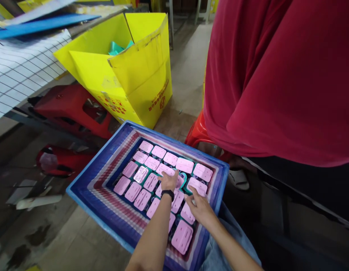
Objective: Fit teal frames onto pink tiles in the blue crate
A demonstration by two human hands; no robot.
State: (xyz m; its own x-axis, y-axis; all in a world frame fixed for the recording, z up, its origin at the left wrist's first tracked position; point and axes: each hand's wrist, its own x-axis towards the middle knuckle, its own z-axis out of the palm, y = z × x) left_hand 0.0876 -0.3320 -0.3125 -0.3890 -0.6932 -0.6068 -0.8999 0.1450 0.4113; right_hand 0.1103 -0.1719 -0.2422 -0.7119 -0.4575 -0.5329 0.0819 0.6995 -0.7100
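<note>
**Both hands down in a crate of pink plates**

While the blue crate (106,177) sits on the floor just in front of the person, both hands reach into it, onto rows of pink plastic plates (151,163) laid flat on a green tray (182,176). The left hand (169,181), with a black wristband (167,194) at the wrist, rests palm down near the middle of the rows, its fingers loosely spread over a plate and not clamped on anything. The right hand (199,207) lies just beside it toward the crate's right wall, fingers curled a little and touching a plate edge; whether they grip it cannot be told.

Close on the right, a person in a red shirt (276,75) fills much of the view, seated on a red stool (196,131) beside the crate's far corner. Behind the crate stands an open yellow carton (140,86) with green pieces (118,48) inside. Left of that lie red plastic parts (69,107) under a white gridded sheet (19,71), and scraps litter the concrete floor (185,67).
</note>
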